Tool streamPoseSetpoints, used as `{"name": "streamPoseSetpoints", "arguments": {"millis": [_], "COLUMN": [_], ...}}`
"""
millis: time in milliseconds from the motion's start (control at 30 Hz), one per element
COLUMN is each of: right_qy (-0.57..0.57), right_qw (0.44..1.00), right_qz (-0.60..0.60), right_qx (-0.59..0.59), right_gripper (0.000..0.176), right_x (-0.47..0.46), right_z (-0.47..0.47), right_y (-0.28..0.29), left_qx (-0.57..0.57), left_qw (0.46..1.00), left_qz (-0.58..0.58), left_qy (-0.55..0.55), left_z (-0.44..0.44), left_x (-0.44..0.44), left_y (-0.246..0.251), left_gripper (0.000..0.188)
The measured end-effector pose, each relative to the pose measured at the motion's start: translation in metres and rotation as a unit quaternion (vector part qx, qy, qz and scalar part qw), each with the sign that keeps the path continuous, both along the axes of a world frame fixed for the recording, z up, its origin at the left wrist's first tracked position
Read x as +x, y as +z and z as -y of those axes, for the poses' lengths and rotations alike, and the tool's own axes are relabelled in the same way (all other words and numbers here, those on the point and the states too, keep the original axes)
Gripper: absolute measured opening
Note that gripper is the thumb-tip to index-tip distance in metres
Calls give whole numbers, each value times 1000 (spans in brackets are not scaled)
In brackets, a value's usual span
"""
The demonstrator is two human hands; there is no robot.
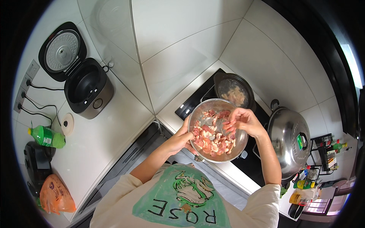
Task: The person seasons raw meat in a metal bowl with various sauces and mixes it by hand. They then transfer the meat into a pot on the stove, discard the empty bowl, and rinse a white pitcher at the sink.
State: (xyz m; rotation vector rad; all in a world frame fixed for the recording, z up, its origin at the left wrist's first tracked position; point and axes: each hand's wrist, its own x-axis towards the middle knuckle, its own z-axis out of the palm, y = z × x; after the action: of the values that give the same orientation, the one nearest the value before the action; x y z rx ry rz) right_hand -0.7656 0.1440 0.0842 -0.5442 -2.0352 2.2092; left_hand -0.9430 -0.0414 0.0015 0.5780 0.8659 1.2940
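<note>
My left hand [180,140] grips the left rim of a metal bowl [242,142], held up in front of the stove. Pieces of raw, sliced meat [211,139] lie in the bowl, pink-red with pale fat. Over the bowl's right side, my right hand [243,122] pinches some of the meat between its fingers. Just beyond the bowl stands a dark pot [252,98] on the black cooktop. Water and pale meat pieces [235,95] show inside that pot. The bowl hides part of the cooktop and the pot's near edge.
A large lidded steel pot [288,139] stands right of my right arm. On the left counter are an open rice cooker [99,97], a green bottle [47,136] and an orange plastic bag [57,193]. Bottles [303,184] and a black rack [322,154] stand far right.
</note>
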Motion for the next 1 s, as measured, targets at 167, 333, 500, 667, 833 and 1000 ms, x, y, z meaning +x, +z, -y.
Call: {"name": "streamPoseSetpoints", "arguments": {"millis": [167, 333, 500, 667, 833, 1000], "right_qy": [-83, -142, -235, -290, -363, -314], "right_qw": [988, 980, 958, 896, 898, 918], "right_qz": [-64, -65, 50, 105, 38, 21], "right_qx": [-114, -126, 154, 320, 245, 242], "right_gripper": [10, 8, 22, 24, 15, 14], "right_x": [7, 7, 11, 6, -7, -7], "right_z": [-5, -19, -85, -145, -161, -117], "right_y": [-4, -3, -60, -121, -77, -21], "left_qx": [-2, -26, -53, -71, -74, -60], "left_qw": [1000, 999, 998, 996, 993, 995], "left_qz": [2, -20, -25, -40, -40, -36], "left_qy": [-4, 3, 31, 43, 78, 74], "left_z": [-2, 1, 7, 15, 25, 18], "left_x": [2, 0, -7, -16, -20, -20], "left_y": [-4, -1, -8, -18, -18, -12], "left_gripper": [76, 76, 76, 78, 78, 78]}}
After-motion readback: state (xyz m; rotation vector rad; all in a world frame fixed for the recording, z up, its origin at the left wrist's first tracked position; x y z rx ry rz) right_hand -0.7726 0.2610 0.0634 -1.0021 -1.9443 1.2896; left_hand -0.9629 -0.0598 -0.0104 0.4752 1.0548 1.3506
